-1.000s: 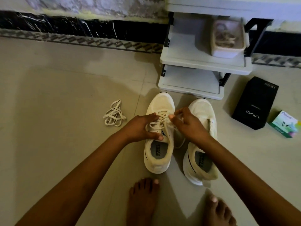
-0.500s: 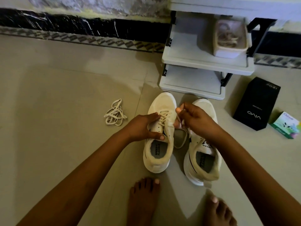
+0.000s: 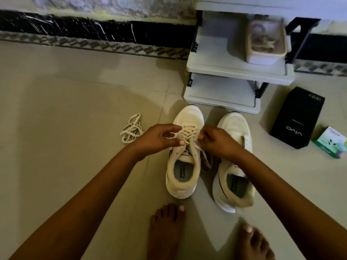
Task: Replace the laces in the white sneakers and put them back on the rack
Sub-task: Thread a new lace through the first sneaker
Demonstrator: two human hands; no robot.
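Two white sneakers stand side by side on the floor, toes toward the rack. My left hand (image 3: 159, 139) holds the left sneaker (image 3: 185, 160) at its lacing, thumb and fingers curled round its left edge. My right hand (image 3: 216, 142) pinches the cream lace (image 3: 189, 134) threaded in that shoe, and a loose end trails down between the shoes. The right sneaker (image 3: 234, 162) lies partly under my right wrist. A bundle of loose cream laces (image 3: 131, 130) lies on the floor to the left.
The white two-shelf rack (image 3: 234, 72) stands against the wall, with a small tub (image 3: 266, 44) of laces on its upper shelf. A black phone box (image 3: 298, 117) and a small green box (image 3: 330, 141) lie at the right. My bare feet (image 3: 167, 229) are at the bottom.
My right hand, raised with the lace half a second ago, has come back down to the lacing of the left sneaker. My left hand shifted slightly up along the shoe.
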